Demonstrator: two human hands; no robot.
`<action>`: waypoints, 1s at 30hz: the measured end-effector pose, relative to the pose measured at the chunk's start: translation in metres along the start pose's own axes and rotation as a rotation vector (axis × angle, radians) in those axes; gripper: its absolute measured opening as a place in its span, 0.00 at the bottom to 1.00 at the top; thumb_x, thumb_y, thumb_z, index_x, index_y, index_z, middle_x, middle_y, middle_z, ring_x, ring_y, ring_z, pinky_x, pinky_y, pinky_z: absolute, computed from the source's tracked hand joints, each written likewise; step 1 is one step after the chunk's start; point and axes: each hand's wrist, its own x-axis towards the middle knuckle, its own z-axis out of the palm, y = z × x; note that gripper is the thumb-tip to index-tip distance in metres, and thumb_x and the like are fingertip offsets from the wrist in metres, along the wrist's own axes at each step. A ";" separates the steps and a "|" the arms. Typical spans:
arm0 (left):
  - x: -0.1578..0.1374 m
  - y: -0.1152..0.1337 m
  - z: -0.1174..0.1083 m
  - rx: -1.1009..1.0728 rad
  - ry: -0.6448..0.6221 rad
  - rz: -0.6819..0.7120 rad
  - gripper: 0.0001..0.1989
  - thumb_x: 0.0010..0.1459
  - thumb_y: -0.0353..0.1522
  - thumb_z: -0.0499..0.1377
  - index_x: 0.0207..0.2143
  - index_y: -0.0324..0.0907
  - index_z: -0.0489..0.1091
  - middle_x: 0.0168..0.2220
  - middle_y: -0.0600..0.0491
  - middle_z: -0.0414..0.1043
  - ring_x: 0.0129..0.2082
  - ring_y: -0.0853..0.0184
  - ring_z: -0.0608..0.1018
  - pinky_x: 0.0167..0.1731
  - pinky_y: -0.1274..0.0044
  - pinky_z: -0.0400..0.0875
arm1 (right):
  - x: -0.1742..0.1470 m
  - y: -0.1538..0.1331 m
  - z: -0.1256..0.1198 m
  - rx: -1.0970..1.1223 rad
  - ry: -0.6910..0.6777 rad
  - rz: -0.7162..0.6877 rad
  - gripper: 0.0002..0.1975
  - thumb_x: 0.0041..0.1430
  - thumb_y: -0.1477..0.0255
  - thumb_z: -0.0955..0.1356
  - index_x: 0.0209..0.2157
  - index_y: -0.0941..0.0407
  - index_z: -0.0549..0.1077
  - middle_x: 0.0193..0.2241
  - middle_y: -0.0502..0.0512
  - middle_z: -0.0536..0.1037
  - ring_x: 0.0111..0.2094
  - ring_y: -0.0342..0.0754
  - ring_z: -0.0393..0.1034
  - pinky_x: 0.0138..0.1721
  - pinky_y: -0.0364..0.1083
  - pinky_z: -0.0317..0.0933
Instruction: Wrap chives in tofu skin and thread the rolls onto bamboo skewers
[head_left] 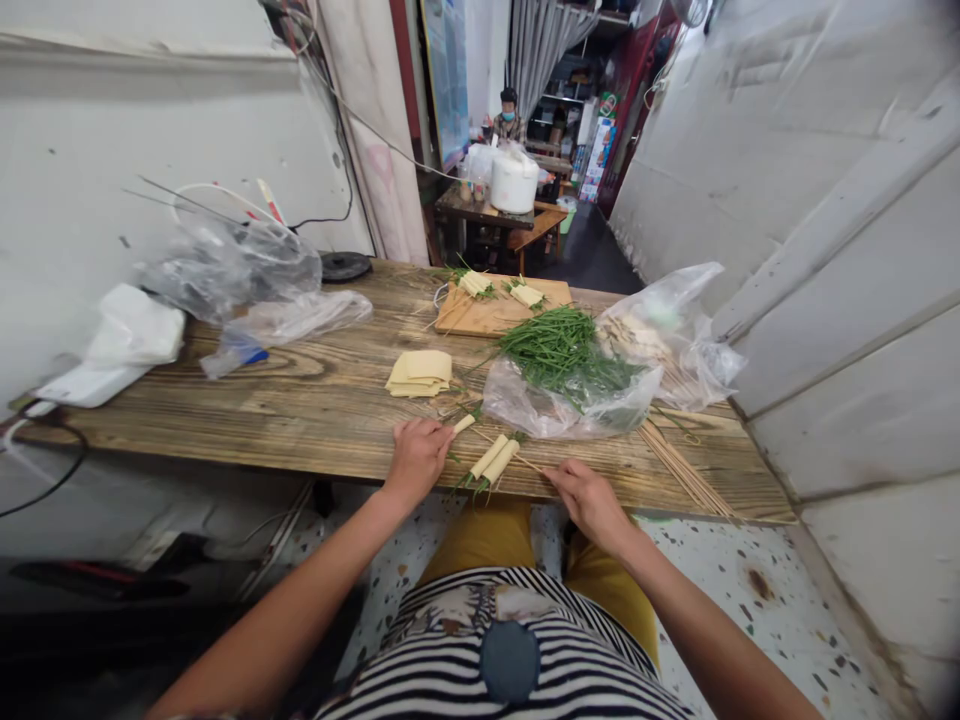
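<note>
My left hand is closed on a pale yellow tofu-skin roll with green stalks poking out of its end. In my right hand is the end of a thin wooden skewer, pinched between thumb and fingers. Two more stuffed rolls sit side by side on that skewer, between my hands near the table's front edge. A stack of flat tofu-skin sheets lies beyond my left hand. Beyond my right hand, a heap of long green chives rests on a clear plastic bag.
Loose skewers lie at the right front. A cutting board at the back holds finished-looking skewered rolls. Plastic bags and a white device occupy the left. A person sits far behind.
</note>
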 end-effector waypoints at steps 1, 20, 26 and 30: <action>0.000 0.000 0.000 -0.002 -0.002 -0.001 0.15 0.65 0.34 0.50 0.32 0.44 0.76 0.30 0.50 0.74 0.34 0.62 0.71 0.37 0.69 0.56 | -0.001 -0.001 0.001 -0.001 -0.003 0.012 0.17 0.68 0.73 0.58 0.43 0.55 0.77 0.29 0.53 0.71 0.27 0.43 0.64 0.29 0.41 0.60; 0.000 -0.002 0.000 -0.066 -0.028 -0.019 0.15 0.64 0.32 0.50 0.33 0.45 0.77 0.32 0.50 0.75 0.36 0.62 0.72 0.38 0.68 0.55 | -0.006 -0.008 0.005 -0.004 -0.002 0.059 0.17 0.68 0.74 0.57 0.41 0.56 0.76 0.28 0.52 0.68 0.27 0.43 0.64 0.28 0.41 0.58; 0.001 -0.001 0.000 -0.092 -0.023 -0.030 0.14 0.64 0.32 0.50 0.36 0.45 0.77 0.32 0.50 0.75 0.36 0.62 0.72 0.37 0.68 0.55 | -0.004 -0.008 0.003 0.013 0.002 0.056 0.18 0.68 0.73 0.56 0.41 0.55 0.77 0.27 0.52 0.69 0.26 0.43 0.63 0.27 0.41 0.58; 0.001 -0.001 0.001 -0.088 -0.035 -0.032 0.15 0.64 0.31 0.50 0.35 0.45 0.77 0.31 0.50 0.74 0.35 0.62 0.72 0.38 0.67 0.54 | -0.005 -0.008 0.004 0.006 0.019 0.044 0.18 0.67 0.74 0.56 0.42 0.55 0.77 0.27 0.53 0.69 0.26 0.43 0.62 0.28 0.41 0.58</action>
